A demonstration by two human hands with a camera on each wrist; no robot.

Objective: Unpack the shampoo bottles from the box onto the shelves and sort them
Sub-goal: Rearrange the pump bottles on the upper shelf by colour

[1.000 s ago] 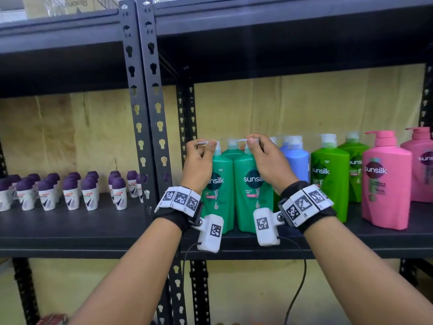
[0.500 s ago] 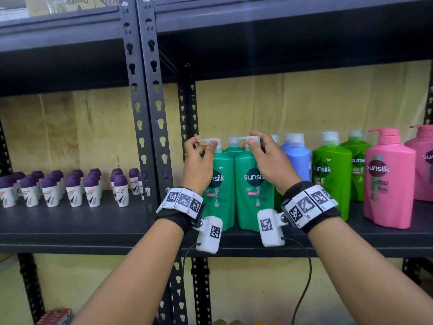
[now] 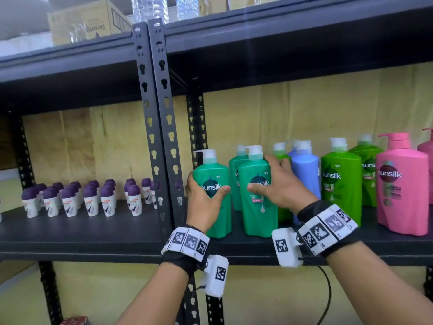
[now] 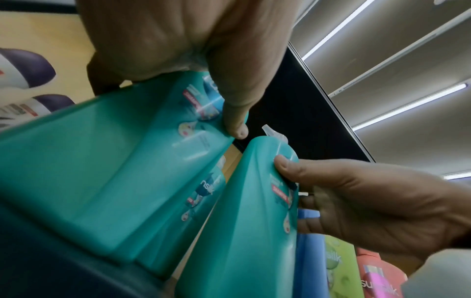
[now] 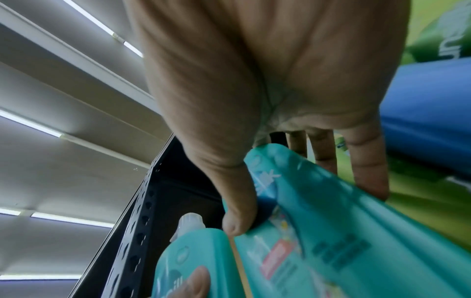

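Two teal shampoo bottles stand upright at the front of the shelf (image 3: 117, 240), pump heads up, their long axes vertical, with a narrow gap between them. The left teal bottle (image 3: 214, 184) sits just beside the black upright post (image 3: 164, 137); the right teal bottle (image 3: 256, 191) stands just in front of a third teal bottle (image 3: 236, 174) and near the blue bottle (image 3: 305, 177).

The left hand (image 3: 202, 202) wraps the left bottle's outer side, thumb across the label and fingers curled round the far edge. The right hand (image 3: 284, 186) grips the right bottle the same way from the other side, thumb on the front and fingers behind it toward the blue bottle. Each bottle therefore lies directly ahead of its own hand, with neither hand needing to cross over.

From the left wrist view the left bottle looks tilted, though that is probably the lens, since the head view shows it standing straight. The coming move likely turns on the gap: sliding the bottles sideways would close it and line them up beside the green bottles (image 3: 339, 181) and the pink bottle (image 3: 401, 184). Small purple-capped roll-ons (image 3: 89, 198) fill the neighbouring bay.
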